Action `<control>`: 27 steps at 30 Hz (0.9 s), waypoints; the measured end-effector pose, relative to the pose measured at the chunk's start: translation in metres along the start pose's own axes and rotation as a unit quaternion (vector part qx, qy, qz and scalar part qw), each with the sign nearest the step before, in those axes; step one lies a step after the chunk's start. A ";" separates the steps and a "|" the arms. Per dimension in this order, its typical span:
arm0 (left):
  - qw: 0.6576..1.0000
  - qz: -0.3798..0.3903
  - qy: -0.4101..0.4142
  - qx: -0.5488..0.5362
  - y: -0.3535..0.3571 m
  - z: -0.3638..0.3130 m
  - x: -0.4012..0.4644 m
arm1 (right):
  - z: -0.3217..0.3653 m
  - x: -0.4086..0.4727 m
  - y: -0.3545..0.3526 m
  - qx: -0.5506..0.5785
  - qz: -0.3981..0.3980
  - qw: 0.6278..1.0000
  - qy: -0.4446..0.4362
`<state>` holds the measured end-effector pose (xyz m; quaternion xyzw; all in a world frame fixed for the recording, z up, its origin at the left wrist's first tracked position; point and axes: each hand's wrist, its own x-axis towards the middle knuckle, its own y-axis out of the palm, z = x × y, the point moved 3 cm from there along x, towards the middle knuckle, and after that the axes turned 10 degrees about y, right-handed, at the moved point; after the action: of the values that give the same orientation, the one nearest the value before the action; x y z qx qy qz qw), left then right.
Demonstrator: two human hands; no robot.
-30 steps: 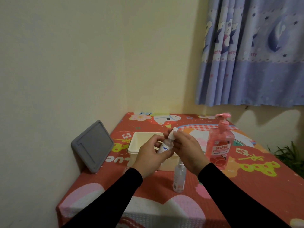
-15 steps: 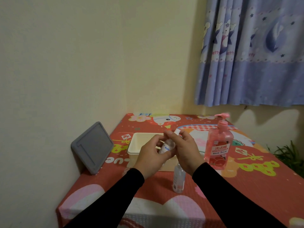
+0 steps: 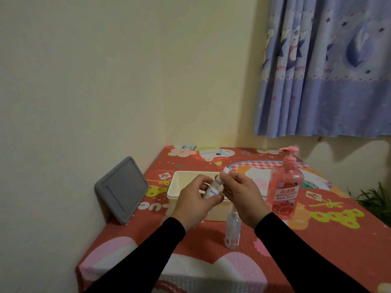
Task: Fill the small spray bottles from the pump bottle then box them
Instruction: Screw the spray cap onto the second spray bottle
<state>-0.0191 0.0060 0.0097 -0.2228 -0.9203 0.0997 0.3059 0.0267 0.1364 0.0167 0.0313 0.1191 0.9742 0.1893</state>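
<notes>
Gripping small spray bottle [image 3: 212, 191], left hand [image 3: 195, 205] fingers curled; right hand [image 3: 243, 197] fingers pinching cap [image 3: 224, 172].

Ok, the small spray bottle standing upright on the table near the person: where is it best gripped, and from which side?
Probably round the clear body of the standing spray bottle, from the near right side. It stands upright, narrow and round, with the box behind it and the right hand directly above, hiding its top.

Held spray bottle [image 3: 212, 190] mostly hidden behind left hand [image 3: 195, 203].
</notes>
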 end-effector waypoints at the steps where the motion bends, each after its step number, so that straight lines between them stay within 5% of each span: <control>1: 1.000 0.004 0.001 0.004 0.001 0.000 -0.001 | -0.002 0.001 -0.001 0.004 -0.009 1.000 0.003; 14: 1.000 -0.002 -0.009 -0.011 0.001 0.005 0.002 | 0.000 0.003 0.008 0.097 0.039 0.993 0.056; 18: 1.000 -0.012 -0.008 0.017 -0.004 0.010 0.004 | -0.003 0.001 0.003 0.034 0.056 0.998 0.026; 24: 1.000 0.000 -0.002 0.028 0.002 0.010 0.001 | -0.003 0.000 -0.004 -0.049 -0.063 0.997 -0.010; 27: 0.999 0.015 -0.004 0.028 0.006 0.008 0.001 | -0.002 0.000 -0.003 -0.066 -0.036 0.997 0.010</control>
<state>-0.0223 0.0111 0.0023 -0.2271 -0.9148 0.1309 0.3072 0.0279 0.1389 0.0135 0.0046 0.0575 0.9728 0.2244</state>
